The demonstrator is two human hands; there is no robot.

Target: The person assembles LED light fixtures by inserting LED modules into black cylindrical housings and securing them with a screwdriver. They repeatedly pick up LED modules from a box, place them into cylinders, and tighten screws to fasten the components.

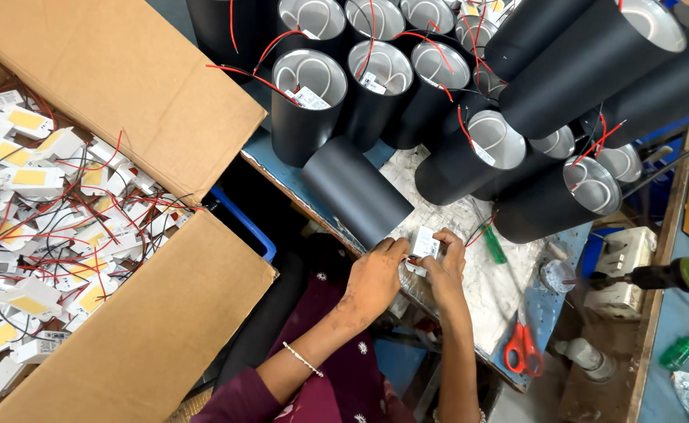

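Both sets of fingers closed on a small white module [424, 246], left hand [376, 278] and right hand [448, 270] pinching it steady just below the lying black cylinder [358, 190], at the worktop [482, 278] edge nearest that cylinder.

The tall cylinders [309, 106] are matt black outside and silvery white within, trailing thin red wires [254, 77]. The small module [424, 245] between the hands is white. The table [509, 290] shows a mottled cream sheet over worn blue. On it lie scissors [523, 348] with orange-red handles and a green-handled screwdriver [493, 244]. The cardboard box [109, 78] is plain brown, filled with white modules [31, 178] bearing yellow patches. The sleeve [239, 398] is maroon, the cloth beside it dotted with white flowers.
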